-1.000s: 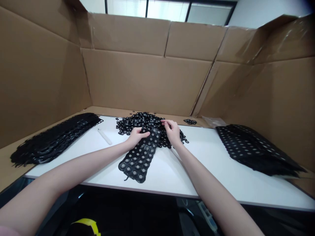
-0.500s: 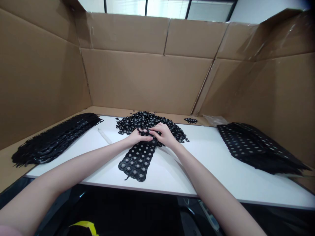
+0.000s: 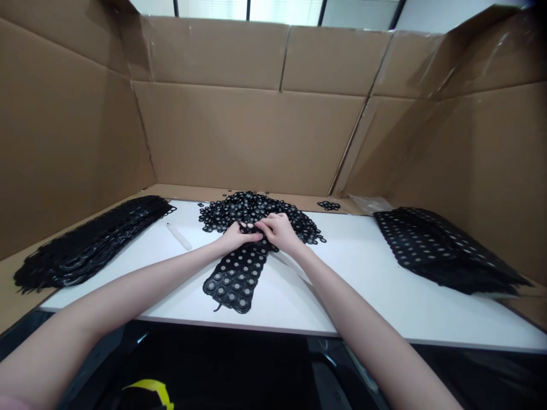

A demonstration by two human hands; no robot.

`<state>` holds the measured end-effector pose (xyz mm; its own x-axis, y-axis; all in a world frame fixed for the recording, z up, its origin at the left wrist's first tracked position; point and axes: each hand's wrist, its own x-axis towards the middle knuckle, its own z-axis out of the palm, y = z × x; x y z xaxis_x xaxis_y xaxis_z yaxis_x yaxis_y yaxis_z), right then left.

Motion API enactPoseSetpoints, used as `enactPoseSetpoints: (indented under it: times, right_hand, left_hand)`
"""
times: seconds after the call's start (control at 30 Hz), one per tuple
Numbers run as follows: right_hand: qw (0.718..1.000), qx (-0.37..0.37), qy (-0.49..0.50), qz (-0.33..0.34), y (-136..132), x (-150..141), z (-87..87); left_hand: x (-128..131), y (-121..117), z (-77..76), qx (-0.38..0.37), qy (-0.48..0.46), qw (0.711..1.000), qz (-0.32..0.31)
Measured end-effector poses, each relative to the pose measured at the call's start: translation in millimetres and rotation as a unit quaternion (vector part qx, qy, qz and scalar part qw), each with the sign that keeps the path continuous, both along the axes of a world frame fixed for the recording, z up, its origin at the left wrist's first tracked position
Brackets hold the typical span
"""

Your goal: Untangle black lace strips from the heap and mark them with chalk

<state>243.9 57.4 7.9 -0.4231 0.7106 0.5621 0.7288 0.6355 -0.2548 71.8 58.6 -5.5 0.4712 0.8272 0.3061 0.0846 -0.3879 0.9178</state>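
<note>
A black rubber-like sheet with rows of round pale spots lies on the white table, its near end flat and its far end lifted in my hands. My left hand is closed on the sheet's far left edge, thumb stretched across the top. My right hand pinches at the far right part, its thumb and fingertips close to the left thumb. Whether a small ring sits between the right fingertips is hidden. Directly behind both hands rises a heap of small black rings.
A stack of black strips lies at the left, with a white pen-like tool beside it. Spotted black sheets are stacked at the right. A few rings lie apart at the back. Cardboard walls enclose the table.
My right fingers have drawn together and come closer to the left thumb. Both hands stay at the sheet's far end. The whole view has shifted slightly.
</note>
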Motion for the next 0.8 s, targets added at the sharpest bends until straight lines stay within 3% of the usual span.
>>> enactPoseSetpoints:
  times: [0.23, 0.43, 0.57, 0.67, 0.8]
  right_hand:
    - [0.994, -0.054, 0.094, -0.034, 3.2, -0.1, 0.4]
    - [0.988, -0.09, 0.117, 0.052, -1.7, 10.3, 4.3]
    - [0.973, -0.16, 0.151, 0.073, 2.3, 11.6, 2.2]
    - [0.962, -0.2, 0.176, 0.056, 6.9, 10.1, -0.7]
    - [0.962, -0.181, 0.201, 0.014, 11.4, 6.9, -3.3]
  left_hand:
    - [0.8, 1.0, -2.1, 0.017, 0.004, 0.999, -0.029]
    - [0.2, 1.2, -4.4, 0.006, -0.02, 1.0, -0.018]
    - [-0.6, 2.7, -5.6, 0.01, -0.011, 1.0, -0.016]
    - [-0.9, 2.7, -4.5, 0.01, 0.003, 1.0, -0.029]
    - [-1.2, 1.1, -1.7, 0.003, 0.008, 0.999, -0.031]
